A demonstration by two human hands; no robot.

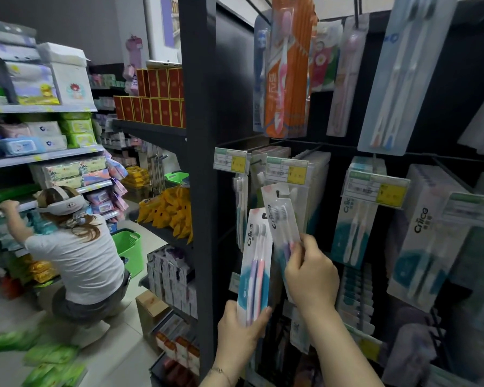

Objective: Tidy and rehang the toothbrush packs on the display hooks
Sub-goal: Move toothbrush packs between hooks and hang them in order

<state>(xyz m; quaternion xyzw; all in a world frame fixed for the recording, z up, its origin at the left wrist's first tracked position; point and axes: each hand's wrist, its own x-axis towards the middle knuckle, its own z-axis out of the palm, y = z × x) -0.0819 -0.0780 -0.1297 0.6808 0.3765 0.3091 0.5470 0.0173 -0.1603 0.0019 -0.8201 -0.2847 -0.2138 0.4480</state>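
White-and-teal twin toothbrush blister pack (283,219) is pinched low by right hand (310,275), with its hang hole raised just under the yellow-and-white price label (287,170), likely for rehanging. Matching spare pack (254,263) is gripped by left hand (241,328) and kept near-left, out of the way.

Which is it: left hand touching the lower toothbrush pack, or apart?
Touching. Head view: the left hand grips the lower toothbrush pack at its bottom.

Print on price tags (231,161) blurred, toothbrush pack (280,216) lower end hidden behind right hand (311,273), right forearm (344,356) cut off by bottom edge
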